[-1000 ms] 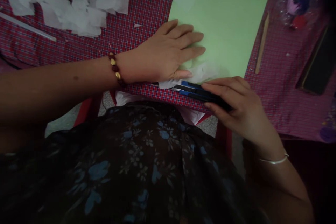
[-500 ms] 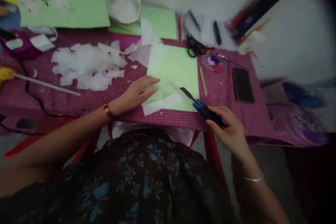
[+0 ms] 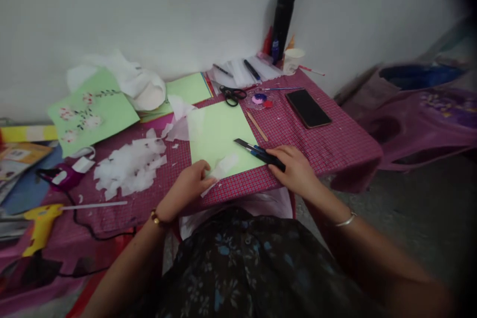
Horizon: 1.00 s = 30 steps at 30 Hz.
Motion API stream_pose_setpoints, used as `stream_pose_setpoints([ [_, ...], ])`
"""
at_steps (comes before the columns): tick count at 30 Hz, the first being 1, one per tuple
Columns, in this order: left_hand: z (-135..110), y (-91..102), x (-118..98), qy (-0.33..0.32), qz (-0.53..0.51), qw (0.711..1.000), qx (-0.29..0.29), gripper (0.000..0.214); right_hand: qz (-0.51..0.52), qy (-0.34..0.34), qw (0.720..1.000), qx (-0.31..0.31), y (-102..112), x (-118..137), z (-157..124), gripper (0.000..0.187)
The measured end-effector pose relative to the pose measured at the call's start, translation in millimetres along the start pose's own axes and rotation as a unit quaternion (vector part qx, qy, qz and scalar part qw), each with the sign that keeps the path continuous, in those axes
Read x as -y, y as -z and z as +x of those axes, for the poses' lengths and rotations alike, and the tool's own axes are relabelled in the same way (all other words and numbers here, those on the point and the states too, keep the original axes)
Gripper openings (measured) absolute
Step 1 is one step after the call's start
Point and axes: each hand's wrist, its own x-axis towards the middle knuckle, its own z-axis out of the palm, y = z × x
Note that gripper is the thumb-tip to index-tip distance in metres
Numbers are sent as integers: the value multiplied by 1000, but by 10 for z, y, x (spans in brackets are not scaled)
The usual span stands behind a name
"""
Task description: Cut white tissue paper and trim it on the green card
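My right hand (image 3: 294,168) grips a blue-and-black utility knife (image 3: 266,155). Its dark blade is out, pointing left over a light green sheet (image 3: 212,131). At the sheet's near left corner, my left hand (image 3: 190,181) has curled fingers, with thumb and forefinger at a thin white paper strip (image 3: 226,164). The strip lies slanted across the sheet's near edge. More thin white paper (image 3: 182,121) overlaps the far left of the sheet. A pile of cut white paper pieces (image 3: 130,164) sits to the left of my left hand.
Black scissors (image 3: 231,95) touch the sheet's far edge. A wooden stick (image 3: 257,126) and a phone (image 3: 308,108) lie to the right. On the left are a yellow glue gun (image 3: 41,223) with a cord and a green card with flowers (image 3: 93,114). A paper cup (image 3: 292,60) stands at the back.
My left hand has drawn nearer the front edge, its fingers curling from outstretched onto the white strip. The knife stays in my right hand. The camera view has tilted up.
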Motion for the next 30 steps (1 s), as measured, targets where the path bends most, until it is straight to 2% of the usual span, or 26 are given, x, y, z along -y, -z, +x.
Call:
stream_pose_setpoints([
  [2, -28, -37, -48, -2, -41, 999, 7, 13, -5, 3, 1000, -1, -15, 4, 6, 37],
  [4, -70, -83, -82, -8, -66, 998, 0, 16, -11, 6, 1000, -3, -23, 2, 4, 35],
  [10, -99, -139, -34, -34, -73, 995, -54, 12, -17, 4, 1000, -3, -47, -46, -41, 34],
  [13, 36, -121, -72, -52, -46, 994, -90, 32, -27, 3, 1000, -1, -85, -84, -59, 34],
  [16, 196, -102, -202, -94, 18, 994, -61, 39, -26, 6, 1000, 7, -116, -136, -83, 36],
  [19, 249, -126, -337, -127, 69, 989, -19, 24, -3, 13, 1000, 0, -119, -193, -124, 37],
  [21, 208, -164, -375, -128, 46, 991, -2, 8, 27, 8, 1000, -13, -100, -217, -152, 37],
  [23, 133, -173, -359, -111, -64, 992, -7, 8, 62, 5, 998, -15, -59, -230, -167, 35],
  [24, 93, -151, -331, -95, -152, 984, -23, 8, 78, 5, 997, -14, -28, -236, -167, 35],
  [25, 59, -104, -288, -57, -258, 963, -51, 8, 91, 5, 996, -6, 6, -243, -160, 35],
  [26, 31, -32, -229, -3, -354, 931, -85, 11, 104, 7, 994, 6, 43, -253, -148, 35],
  [28, 5, 173, -48, 98, -489, 841, -209, 19, 123, 13, 992, 37, 113, -284, -109, 34],
  [29, 7, 296, 72, 111, -532, 802, -247, 21, 125, 14, 991, 56, 142, -304, -82, 33],
  [30, 20, 426, 203, 113, -548, 780, -280, 24, 122, 18, 990, 73, 167, -324, -51, 32],
])
